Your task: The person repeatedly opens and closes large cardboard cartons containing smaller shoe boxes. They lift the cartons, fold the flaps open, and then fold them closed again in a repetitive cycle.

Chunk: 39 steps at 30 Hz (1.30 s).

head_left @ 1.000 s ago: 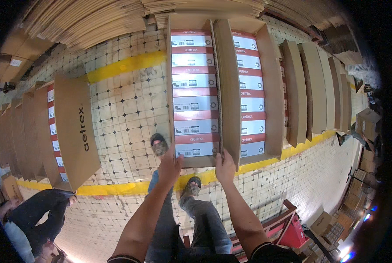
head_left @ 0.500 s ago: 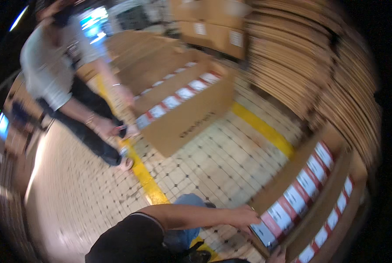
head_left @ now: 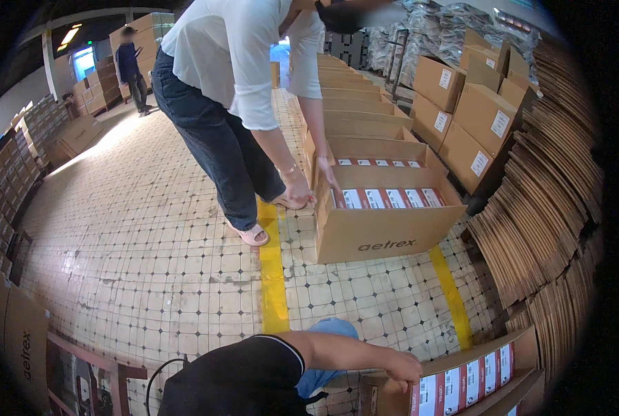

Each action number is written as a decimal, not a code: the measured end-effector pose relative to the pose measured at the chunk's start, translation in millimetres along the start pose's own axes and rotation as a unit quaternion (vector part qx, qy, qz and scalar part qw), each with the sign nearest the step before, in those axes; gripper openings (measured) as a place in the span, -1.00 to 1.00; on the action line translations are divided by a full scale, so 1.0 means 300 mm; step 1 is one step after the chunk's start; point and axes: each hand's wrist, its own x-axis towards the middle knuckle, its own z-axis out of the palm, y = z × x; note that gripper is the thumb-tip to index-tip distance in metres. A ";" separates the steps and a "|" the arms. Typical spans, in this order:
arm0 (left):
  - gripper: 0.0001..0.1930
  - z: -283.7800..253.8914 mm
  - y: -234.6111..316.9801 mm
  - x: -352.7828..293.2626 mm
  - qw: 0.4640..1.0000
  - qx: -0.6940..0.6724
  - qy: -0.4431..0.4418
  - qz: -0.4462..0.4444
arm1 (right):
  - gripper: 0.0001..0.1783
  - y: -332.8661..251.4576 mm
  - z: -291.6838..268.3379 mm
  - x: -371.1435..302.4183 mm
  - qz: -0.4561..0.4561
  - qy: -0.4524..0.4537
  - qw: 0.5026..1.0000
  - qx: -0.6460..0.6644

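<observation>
My left hand (head_left: 402, 369), at the end of a bare arm in a black sleeve, reaches into an open brown carton (head_left: 430, 366) at the lower right. Its fingers curl down against the end of the nearest red and white box (head_left: 424, 395) in a row standing inside. Brown cardboard shows on the other side of the hand. The lower picture edge cuts off part of the carton. My right hand is out of view.
A person in a white shirt (head_left: 219, 62) bends over another open carton (head_left: 385, 232) holding two rows of red and white boxes, hands at its left end. More open cartons (head_left: 351, 93) stretch behind. Flattened cardboard stacks (head_left: 524, 236) rise at right; yellow lines (head_left: 273, 291) mark the tiled floor.
The view has swung, bringing the far carton line in and moving my carton lower. My right hand has left the picture. My left hand remains at the end of the box row.
</observation>
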 end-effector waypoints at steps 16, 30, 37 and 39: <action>-0.63 -0.077 0.239 -0.191 0.994 -0.047 -0.084 -0.044 | -0.44 -0.029 -0.143 -0.218 -0.217 0.037 0.975 -0.018; -0.69 -0.401 0.085 0.295 0.981 -0.129 0.069 -0.125 | -0.71 -0.207 -0.445 0.343 -0.188 0.212 0.955 0.090; -0.57 -0.524 0.153 0.464 0.941 -0.133 0.287 -0.121 | -0.50 -0.317 -0.628 0.710 -0.267 0.380 0.868 0.177; -0.56 -0.434 0.238 0.471 0.954 -0.089 0.273 -0.090 | -0.54 -0.278 -0.651 0.709 -0.227 0.432 0.854 0.178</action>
